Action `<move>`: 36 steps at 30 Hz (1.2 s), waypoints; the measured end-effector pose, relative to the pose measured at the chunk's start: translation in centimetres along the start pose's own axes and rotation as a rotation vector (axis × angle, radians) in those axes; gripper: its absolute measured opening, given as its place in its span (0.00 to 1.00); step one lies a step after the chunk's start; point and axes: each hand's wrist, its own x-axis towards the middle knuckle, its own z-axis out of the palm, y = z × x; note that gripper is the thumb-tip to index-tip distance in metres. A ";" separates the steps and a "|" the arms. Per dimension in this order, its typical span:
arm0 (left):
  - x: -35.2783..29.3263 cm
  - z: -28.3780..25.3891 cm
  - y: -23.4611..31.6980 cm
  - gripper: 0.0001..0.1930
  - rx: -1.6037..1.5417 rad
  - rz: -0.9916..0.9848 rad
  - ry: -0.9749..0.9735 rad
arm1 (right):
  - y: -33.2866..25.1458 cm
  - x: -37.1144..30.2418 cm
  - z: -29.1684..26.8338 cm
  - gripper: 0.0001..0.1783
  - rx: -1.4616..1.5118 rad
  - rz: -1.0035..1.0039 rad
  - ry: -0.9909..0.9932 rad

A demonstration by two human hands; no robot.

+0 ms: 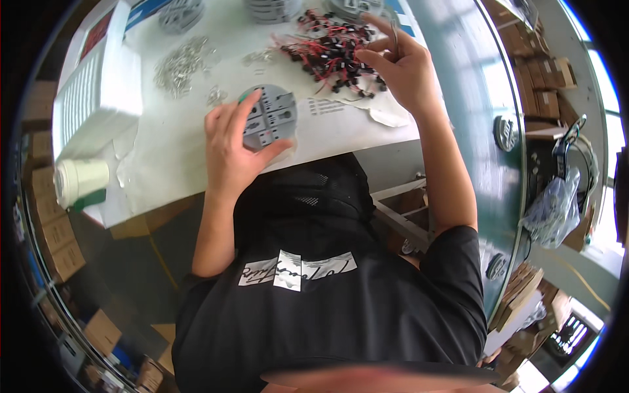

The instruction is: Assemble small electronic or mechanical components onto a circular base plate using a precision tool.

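Left hand (230,145) down on the white worktop (170,150), fingers and thumb wrapped around a round grey disc (270,114), gripping its near-left rim; disc lying flat, slotted face up, a green fleck at its upper-left edge, near the worktop's front edge. Right hand (396,65) further back and to the right, curled over a tangled heap of small black parts with red wires (331,52), fingertips pinched together on something thin and metallic, too small to tell what; palm side hidden. Heap sitting behind and to the right of the disc, clear of it. Scattered to the left of the heap and behind the disc: a loose spread of small shiny metal pieces (183,62), a few stragglers just beside the disc's upper-left rim. More grey discs (180,14) stacked along the far edge of the worktop. Far left: a white ribbed box (98,85), and in front of it a pale paper cup (82,180) lying on its side by the front-left corner. Out right, beyond a glossy teal partition (472,98), a crumpled clear plastic bag (553,206) and stacks of brown cardboard boxes (540,78). Below the worktop, black shirt with a white patch filling the lower frame.
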 end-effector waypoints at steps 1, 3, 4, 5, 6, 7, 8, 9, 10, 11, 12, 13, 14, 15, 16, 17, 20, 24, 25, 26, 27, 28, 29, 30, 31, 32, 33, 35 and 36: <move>-0.1 0.1 0.0 0.45 -0.010 -0.004 0.009 | -0.2 0.1 0.5 0.22 -0.038 -0.036 0.008; -0.1 0.1 -0.2 0.44 -0.026 -0.023 0.029 | -0.7 0.3 1.2 0.24 -0.029 -0.033 0.012; 0.0 0.0 -0.3 0.42 -0.040 0.006 0.078 | -0.9 0.4 1.5 0.25 -0.016 -0.025 0.041; 0.1 -0.2 -0.4 0.39 -0.051 0.036 0.125 | -1.1 0.4 1.8 0.27 0.000 -0.016 0.069; 0.3 -0.3 -0.5 0.36 -0.060 0.066 0.173 | -1.3 0.5 2.2 0.27 -0.007 -0.018 0.054; 0.6 -0.5 -0.5 0.36 -0.061 0.052 0.180 | -1.5 0.5 2.6 0.26 0.033 -0.008 0.011; 0.9 -0.7 -0.6 0.33 -0.138 0.028 0.206 | -1.8 0.5 3.0 0.25 0.076 0.005 -0.031; 1.3 -0.9 -0.7 0.29 -0.215 0.004 0.233 | -2.0 0.4 3.4 0.24 0.118 0.018 -0.072; 1.8 -1.1 -0.8 0.25 -0.287 -0.017 0.262 | -2.4 0.3 4.0 0.24 0.118 0.016 -0.086; 2.5 -1.1 -0.6 0.25 -0.283 -0.027 0.269 | -2.8 0.3 4.7 0.24 0.154 0.005 -0.100; 3.4 -1.1 -0.2 0.22 -0.348 -0.085 0.211 | -3.3 0.2 5.4 0.23 0.192 -0.006 -0.113; 4.2 -1.2 0.2 0.20 -0.412 -0.143 0.155 | -3.6 0.3 6.1 0.23 0.231 -0.018 -0.128; 4.9 -1.3 0.4 0.17 -0.475 -0.200 0.098 | -3.9 0.5 6.8 0.23 0.234 -0.022 -0.140; 5.7 -1.4 0.5 0.17 -0.472 -0.204 0.105 | -4.0 0.6 7.2 0.22 0.257 -0.017 -0.147; 6.5 -1.5 0.6 0.17 -0.502 -0.242 0.012 | -4.2 0.6 7.6 0.22 0.281 -0.013 -0.152; 7.1 -1.5 0.6 0.16 -0.530 -0.279 -0.082 | -4.3 0.7 8.0 0.22 0.305 -0.008 -0.157; 7.1 -1.5 0.0 0.15 -0.765 -0.372 -0.150 | -5.4 -0.3 8.8 0.21 0.404 -0.067 -0.047; 6.5 -1.2 -0.1 0.14 -1.320 -0.496 -0.040 | -5.4 -3.0 9.6 0.19 0.189 -0.267 0.011; 6.2 -1.2 0.4 0.14 -1.471 -0.505 0.013 | -5.2 -3.5 9.8 0.19 0.052 -0.346 0.015; 5.9 -1.1 0.9 0.15 -1.620 -0.513 0.069 | -5.2 -3.7 10.2 0.19 0.054 -0.343 0.021; 5.6 -1.0 1.5 0.15 -1.616 -0.515 0.062 | -5.2 -3.8 10.8 0.19 -0.006 -0.465 0.095; 5.2 -0.8 2.1 0.15 -1.698 -0.532 0.071 | -5.3 -3.9 11.4 0.20 -0.066 -0.586 0.169; 4.9 -0.7 2.6 0.15 -1.779 -0.550 0.080 | -5.3 -3.9 11.7 0.20 -0.127 -0.706 0.243; 4.6 -0.6 2.9 0.15 -1.859 -0.568 0.091 | -5.4 -4.0 11.7 0.20 -0.124 -0.702 0.248; 4.2 -0.7 2.8 0.15 -1.855 -0.570 0.087 | -5.6 -4.0 11.6 0.19 -0.117 -0.706 0.244; 3.8 -0.8 2.6 0.14 -1.805 -0.575 0.065 | -5.8 -4.1 11.4 0.18 -0.110 -0.710 0.239; 3.3 -1.0 2.3 0.14 -1.757 -0.580 0.046 | -5.9 -4.3 11.3 0.17 -0.105 -0.716 0.231; 3.2 -1.6 1.6 0.15 -1.713 -0.586 0.025 | -6.1 -5.1 10.7 0.17 0.076 -0.525 0.153; 3.8 -2.3 1.1 0.14 -1.621 -0.556 0.113 | -6.1 -5.5 10.3 0.16 0.251 -0.332 0.076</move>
